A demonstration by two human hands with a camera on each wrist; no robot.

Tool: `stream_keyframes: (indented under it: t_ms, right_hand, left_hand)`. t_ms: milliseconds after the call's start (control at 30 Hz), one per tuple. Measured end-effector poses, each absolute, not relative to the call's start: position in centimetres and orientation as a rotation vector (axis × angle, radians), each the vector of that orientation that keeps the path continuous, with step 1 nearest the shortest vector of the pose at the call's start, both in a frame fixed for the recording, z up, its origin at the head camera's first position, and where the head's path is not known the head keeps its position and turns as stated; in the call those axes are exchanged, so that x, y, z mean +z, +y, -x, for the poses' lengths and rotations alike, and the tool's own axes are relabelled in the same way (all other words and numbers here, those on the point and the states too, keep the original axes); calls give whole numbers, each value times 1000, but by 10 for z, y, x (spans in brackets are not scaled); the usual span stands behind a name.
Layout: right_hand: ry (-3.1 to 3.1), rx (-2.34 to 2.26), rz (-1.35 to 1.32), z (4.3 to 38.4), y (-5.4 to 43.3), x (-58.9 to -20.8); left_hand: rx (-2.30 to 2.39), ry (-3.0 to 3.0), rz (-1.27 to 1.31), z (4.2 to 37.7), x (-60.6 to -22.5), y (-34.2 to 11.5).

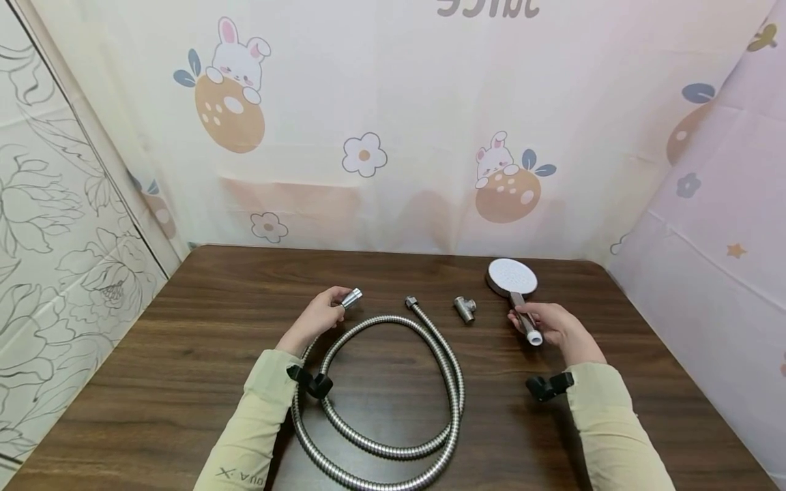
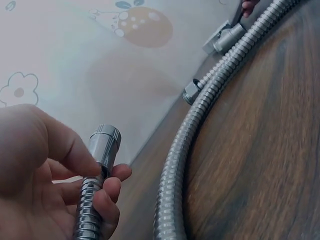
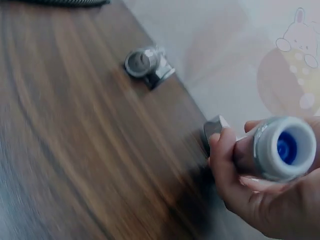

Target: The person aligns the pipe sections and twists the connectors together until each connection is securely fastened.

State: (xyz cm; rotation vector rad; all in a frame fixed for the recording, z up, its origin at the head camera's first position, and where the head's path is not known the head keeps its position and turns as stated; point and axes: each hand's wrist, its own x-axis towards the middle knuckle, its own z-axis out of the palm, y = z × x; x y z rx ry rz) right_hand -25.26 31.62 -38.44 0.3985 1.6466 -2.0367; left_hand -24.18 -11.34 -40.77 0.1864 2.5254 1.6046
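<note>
My left hand (image 1: 318, 316) pinches one end of a coiled metal shower hose (image 1: 459, 395), just below its chrome conical nut (image 2: 104, 142). The nut points up and to the right, and the rest of the hose loops over the table. Its other end, with a small hex nut (image 1: 411, 301), lies near the middle. On the right, my right hand (image 1: 555, 326) grips the handle of a shower head (image 1: 512, 276), whose white spray face is turned up. The handle's white threaded end (image 3: 300, 150), blue inside, sticks out toward me.
Between the hose end and the shower head lies a chrome T-shaped fitting (image 1: 464, 309). All of it is on a dark wooden table (image 1: 153, 382), whose back edge meets a printed curtain (image 1: 405, 102). Black wrist mounts (image 1: 549, 387) sit at both cuffs.
</note>
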Motion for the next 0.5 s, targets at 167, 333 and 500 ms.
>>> stream_keyframes:
  t_ms: [167, 333, 500]
  right_hand:
    - [1272, -2158, -402, 251, 315, -384]
    - [1087, -2228, -391, 254, 314, -385]
    - [951, -2302, -422, 256, 313, -387]
  left_hand:
    - [1616, 2499, -173, 240, -406, -113]
    - [1629, 2514, -167, 240, -407, -112]
    - [1681, 2476, -135, 239, -405, -110]
